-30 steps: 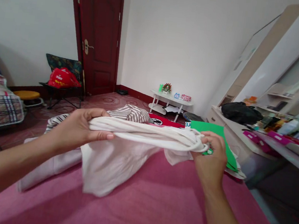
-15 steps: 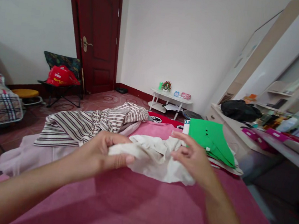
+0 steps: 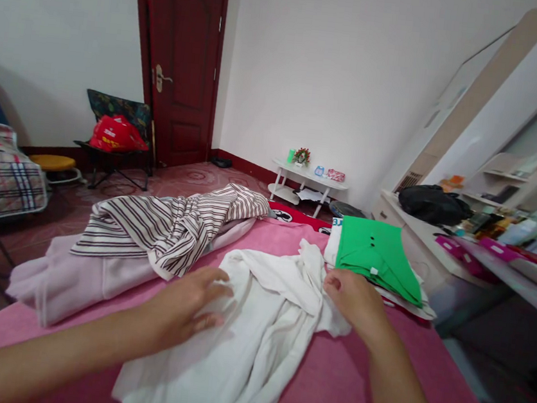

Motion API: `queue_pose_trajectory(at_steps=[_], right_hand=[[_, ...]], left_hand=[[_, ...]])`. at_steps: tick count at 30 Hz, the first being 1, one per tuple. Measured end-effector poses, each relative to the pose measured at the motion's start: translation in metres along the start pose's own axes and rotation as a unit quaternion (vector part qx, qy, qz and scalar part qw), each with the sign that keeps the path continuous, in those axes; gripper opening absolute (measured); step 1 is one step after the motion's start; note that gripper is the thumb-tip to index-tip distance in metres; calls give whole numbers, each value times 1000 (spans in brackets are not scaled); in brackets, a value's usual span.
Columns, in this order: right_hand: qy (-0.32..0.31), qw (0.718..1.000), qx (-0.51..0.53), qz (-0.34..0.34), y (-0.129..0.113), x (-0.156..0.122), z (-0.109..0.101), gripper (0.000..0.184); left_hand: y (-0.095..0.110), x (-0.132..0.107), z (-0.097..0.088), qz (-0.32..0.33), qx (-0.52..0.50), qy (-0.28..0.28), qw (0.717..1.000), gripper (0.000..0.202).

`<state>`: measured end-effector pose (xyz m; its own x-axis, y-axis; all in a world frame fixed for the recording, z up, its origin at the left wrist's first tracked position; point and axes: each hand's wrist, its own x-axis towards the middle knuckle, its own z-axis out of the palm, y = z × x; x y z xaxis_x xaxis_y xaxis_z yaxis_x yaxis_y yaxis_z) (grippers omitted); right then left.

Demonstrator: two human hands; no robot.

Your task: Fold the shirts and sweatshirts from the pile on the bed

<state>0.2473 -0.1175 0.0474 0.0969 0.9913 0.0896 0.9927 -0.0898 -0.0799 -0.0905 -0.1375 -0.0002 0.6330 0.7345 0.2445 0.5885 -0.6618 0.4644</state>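
A white garment (image 3: 254,329), perhaps a long-sleeved top, lies loosely spread and wrinkled on the pink bed cover (image 3: 348,392). My left hand (image 3: 198,307) hovers over its left side, fingers apart and holding nothing. At the garment's upper right, my right hand (image 3: 354,298) is closed with curled fingers and seems to grip the cloth; its fingertips are partly hidden. Just beyond that hand sits a folded green shirt (image 3: 374,249) on a pile of folded clothes.
On the bed's left lie a striped garment (image 3: 164,222) and a pale lilac one (image 3: 79,283). A low white table (image 3: 310,174) stands by the far wall. To the right, a black bag (image 3: 433,204) rests on a cabinet. A red bag (image 3: 118,134) fills the folding chair.
The bunched white garment has been spread out toward me across the bed. My left hand has let go of it and opened; my right hand's fingers have curled in.
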Motion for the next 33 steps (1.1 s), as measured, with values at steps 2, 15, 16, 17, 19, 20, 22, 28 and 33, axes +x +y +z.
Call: queue_pose_trajectory(at_steps=[2, 15, 16, 17, 19, 20, 22, 28, 33], right_hand=[[2, 1000, 22, -7, -7, 1, 8, 26], [96, 978, 183, 27, 13, 23, 56, 19], [132, 963, 233, 41, 24, 25, 53, 17], [178, 939, 287, 67, 36, 27, 48, 16], [266, 874, 388, 121, 55, 27, 33, 18], [299, 842, 429, 135, 60, 26, 26, 21], [328, 804, 478, 130, 59, 22, 16, 24], [83, 948, 306, -14, -12, 14, 50, 45], [109, 944, 309, -22, -2, 19, 48, 15]], left_hand=[[-22, 16, 8, -25, 25, 45, 998, 46], [-20, 79, 36, -12, -50, 46, 998, 25], [-16, 78, 29, -6, -65, 75, 995, 17], [-14, 76, 19, -9, -81, 116, 990, 14], [-13, 72, -1, -34, -113, 205, 972, 15], [-14, 70, -11, -51, -128, 240, 961, 17], [-14, 68, -26, -74, -149, 278, 946, 19], [12, 65, -30, -18, -114, 227, 967, 16], [3, 55, -53, -21, -41, 268, 962, 15]])
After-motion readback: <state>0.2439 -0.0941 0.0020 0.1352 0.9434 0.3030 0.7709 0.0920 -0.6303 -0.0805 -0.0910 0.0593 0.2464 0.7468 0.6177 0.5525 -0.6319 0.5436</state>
